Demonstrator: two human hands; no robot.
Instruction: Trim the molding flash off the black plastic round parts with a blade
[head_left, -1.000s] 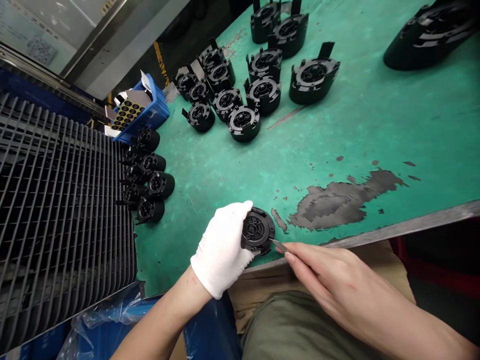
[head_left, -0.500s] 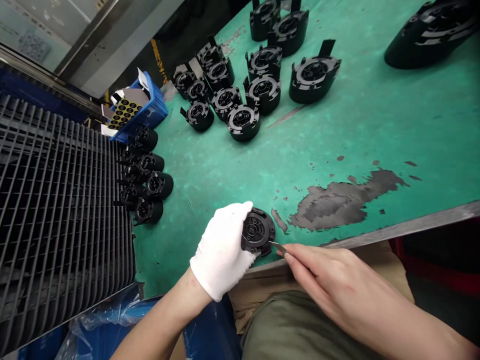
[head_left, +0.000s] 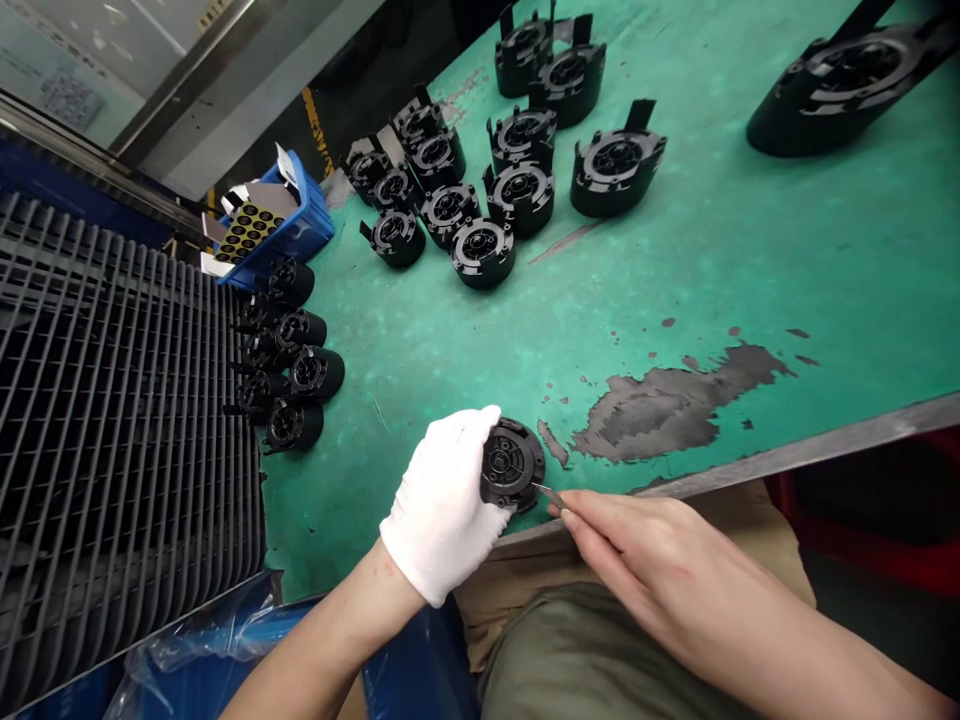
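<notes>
My left hand (head_left: 446, 500), in a white glove, grips a round black plastic housing (head_left: 514, 465) by its left side, near the front edge of the green table. The housing's ribbed round face is turned up towards me. Bare and closed, my right hand (head_left: 637, 535) pinches a small knife (head_left: 551, 495) with a thin metal blade. The blade's tip meets the lower right rim of the housing. Most of the knife's handle is hidden inside my fingers.
Several similar black housings (head_left: 484, 250) stand on the green table (head_left: 420, 330), with more (head_left: 296, 425) beside a grey grid rack (head_left: 112, 430) at the left. A blue bin (head_left: 311, 220) holds a sheet of round stickers (head_left: 251, 230). Worn grey patches (head_left: 660, 415) mark the tabletop.
The view has shifted slightly. Both hands keep their hold, and the knife's tip stays at the housing's rim with hardly any visible movement.
</notes>
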